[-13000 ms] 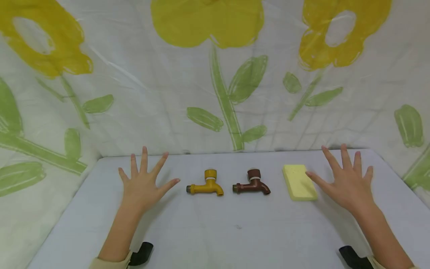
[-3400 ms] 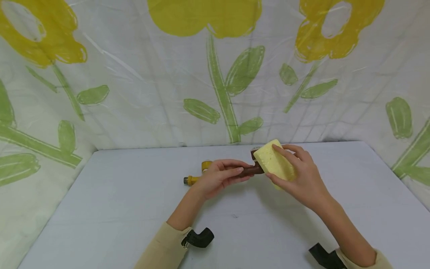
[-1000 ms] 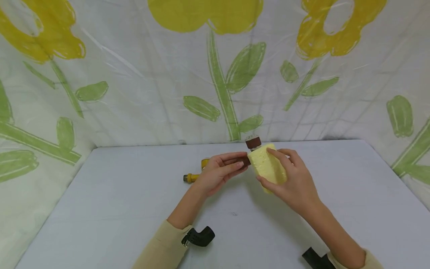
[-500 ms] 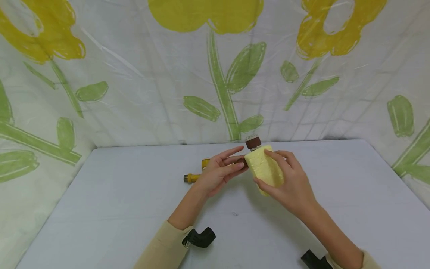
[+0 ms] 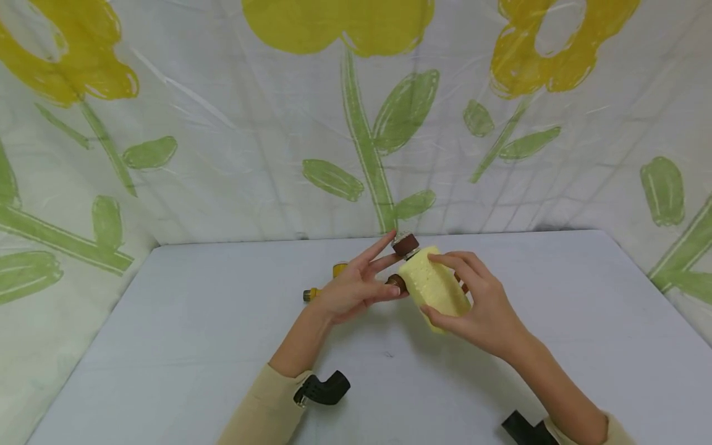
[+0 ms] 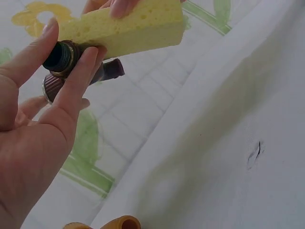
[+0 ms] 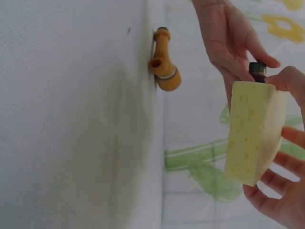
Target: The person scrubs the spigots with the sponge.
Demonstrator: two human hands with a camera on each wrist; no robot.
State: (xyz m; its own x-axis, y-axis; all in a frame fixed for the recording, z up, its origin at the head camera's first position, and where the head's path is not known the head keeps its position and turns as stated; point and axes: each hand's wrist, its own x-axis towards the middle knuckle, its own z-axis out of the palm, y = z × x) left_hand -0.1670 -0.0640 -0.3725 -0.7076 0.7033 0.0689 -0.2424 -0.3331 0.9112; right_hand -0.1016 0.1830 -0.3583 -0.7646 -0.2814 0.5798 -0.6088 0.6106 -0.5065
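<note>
My left hand (image 5: 356,287) pinches the threaded end of a brown faucet (image 5: 405,245) between thumb and fingers, holding it above the table. In the left wrist view the faucet's dark threaded inlet (image 6: 59,58) faces the camera, and its spout points away to the right. My right hand (image 5: 481,303) grips a pale yellow sponge (image 5: 434,287) by its edges. The sponge lies against the faucet's body and hides most of it in the head view. In the right wrist view the sponge (image 7: 250,131) covers all but the faucet's threaded end.
A yellow faucet (image 5: 312,295) lies on the white table (image 5: 183,346), partly hidden behind my left hand in the head view; the right wrist view shows it whole. Behind the table hangs a white sheet (image 5: 222,123) painted with yellow flowers and green leaves.
Earlier, the brown faucet and sponge lay on the table; now both are held up. In the last second the faucet has tilted and turned, its threaded end coming into sight, while the sponge shifted slightly left.
</note>
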